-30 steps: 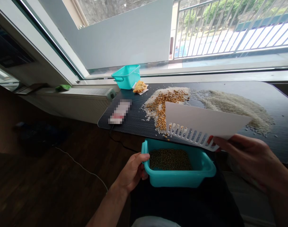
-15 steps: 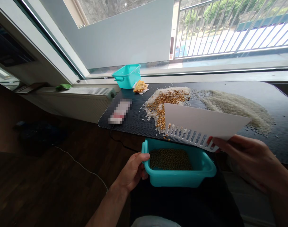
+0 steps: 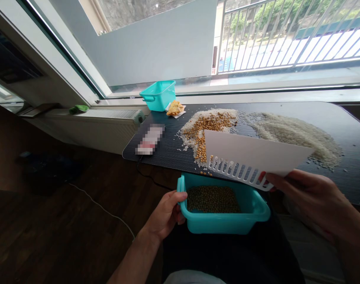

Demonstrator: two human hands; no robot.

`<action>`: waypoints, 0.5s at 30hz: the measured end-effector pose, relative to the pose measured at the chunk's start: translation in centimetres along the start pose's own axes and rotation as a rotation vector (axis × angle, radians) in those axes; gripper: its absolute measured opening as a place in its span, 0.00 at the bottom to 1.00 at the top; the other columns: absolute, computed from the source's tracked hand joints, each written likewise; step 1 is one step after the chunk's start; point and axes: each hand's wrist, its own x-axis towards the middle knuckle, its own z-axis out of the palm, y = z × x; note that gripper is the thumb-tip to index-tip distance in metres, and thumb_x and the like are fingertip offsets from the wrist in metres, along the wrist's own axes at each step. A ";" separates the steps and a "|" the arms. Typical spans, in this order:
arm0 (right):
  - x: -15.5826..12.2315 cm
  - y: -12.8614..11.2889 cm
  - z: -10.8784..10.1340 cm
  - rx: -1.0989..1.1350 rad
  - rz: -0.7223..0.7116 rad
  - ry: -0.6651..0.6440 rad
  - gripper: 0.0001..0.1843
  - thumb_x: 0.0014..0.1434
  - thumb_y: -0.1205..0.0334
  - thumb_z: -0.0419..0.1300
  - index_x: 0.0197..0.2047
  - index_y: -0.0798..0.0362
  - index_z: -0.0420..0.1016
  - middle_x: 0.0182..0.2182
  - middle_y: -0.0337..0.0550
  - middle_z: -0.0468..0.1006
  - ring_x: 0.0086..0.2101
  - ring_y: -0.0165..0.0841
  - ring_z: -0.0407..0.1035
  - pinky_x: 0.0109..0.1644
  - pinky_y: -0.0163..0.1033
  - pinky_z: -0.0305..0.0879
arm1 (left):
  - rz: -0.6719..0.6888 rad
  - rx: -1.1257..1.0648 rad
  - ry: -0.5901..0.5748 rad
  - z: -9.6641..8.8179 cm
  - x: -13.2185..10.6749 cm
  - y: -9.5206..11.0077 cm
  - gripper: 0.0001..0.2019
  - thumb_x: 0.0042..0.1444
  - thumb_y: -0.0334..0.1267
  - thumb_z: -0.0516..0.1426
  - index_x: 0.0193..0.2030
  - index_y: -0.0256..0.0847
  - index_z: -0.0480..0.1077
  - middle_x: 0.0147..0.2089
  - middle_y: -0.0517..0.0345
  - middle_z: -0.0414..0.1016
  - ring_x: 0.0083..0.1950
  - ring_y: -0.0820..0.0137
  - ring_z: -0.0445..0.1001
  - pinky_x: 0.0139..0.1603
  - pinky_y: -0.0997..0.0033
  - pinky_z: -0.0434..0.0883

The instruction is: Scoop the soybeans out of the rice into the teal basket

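My left hand (image 3: 167, 213) grips the left end of a turquoise plastic bin (image 3: 224, 225), its thumb over the rim. A layer of round, dull-coloured peas or beans (image 3: 215, 198) covers the bin's floor. My right hand (image 3: 306, 185) pinches the right end of a white slotted plastic sheet (image 3: 253, 152). The sheet is tilted over the table edge, its slotted side low above the bin. Behind its left end lie yellow round peas or beans (image 3: 207, 123) mixed with white rice (image 3: 227, 113). Some of that pile is hidden by the sheet.
A rice heap (image 3: 298, 132) spreads across the right of the dark table (image 3: 170, 146). Toward the window stand a second turquoise bin (image 3: 160, 96) and a crumpled yellow thing (image 3: 176, 108) on white paper. A phone-like blurred device (image 3: 150, 139) with a cable lies left.
The sheet's left end has shifted very slightly left. A few yellow peas or beans at the table edge have moved a little left. My left hand and the bin are still.
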 end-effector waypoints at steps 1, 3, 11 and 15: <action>0.0 -0.1 0.0 0.002 -0.004 -0.003 0.17 0.34 0.46 0.68 0.27 0.46 0.82 0.26 0.39 0.82 0.27 0.38 0.73 0.36 0.44 0.74 | -0.002 -0.001 0.002 0.0 0.0 0.0 0.17 0.45 0.43 0.61 0.16 0.38 0.59 0.12 0.66 0.57 0.14 0.80 0.56 0.15 0.78 0.52; 0.1 -0.3 0.1 0.016 -0.004 -0.018 0.18 0.33 0.46 0.68 0.27 0.46 0.82 0.26 0.39 0.82 0.26 0.37 0.73 0.35 0.43 0.74 | -0.005 -0.004 0.003 0.0 0.0 0.0 0.17 0.45 0.43 0.61 0.16 0.38 0.59 0.12 0.66 0.57 0.14 0.80 0.56 0.15 0.78 0.52; -0.1 0.9 -0.4 0.013 -0.001 -0.029 0.18 0.34 0.45 0.68 0.29 0.46 0.82 0.28 0.39 0.82 0.29 0.37 0.74 0.38 0.41 0.73 | -0.002 -0.013 -0.010 0.1 -0.1 0.2 0.17 0.45 0.43 0.61 0.16 0.38 0.60 0.13 0.66 0.57 0.14 0.80 0.56 0.15 0.78 0.51; -0.3 0.5 -0.4 0.009 0.001 -0.067 0.18 0.34 0.46 0.69 0.29 0.46 0.82 0.28 0.40 0.82 0.29 0.37 0.74 0.38 0.40 0.73 | -0.005 -0.022 -0.016 0.2 -0.1 0.2 0.17 0.45 0.43 0.61 0.16 0.38 0.60 0.12 0.66 0.57 0.14 0.80 0.56 0.15 0.79 0.51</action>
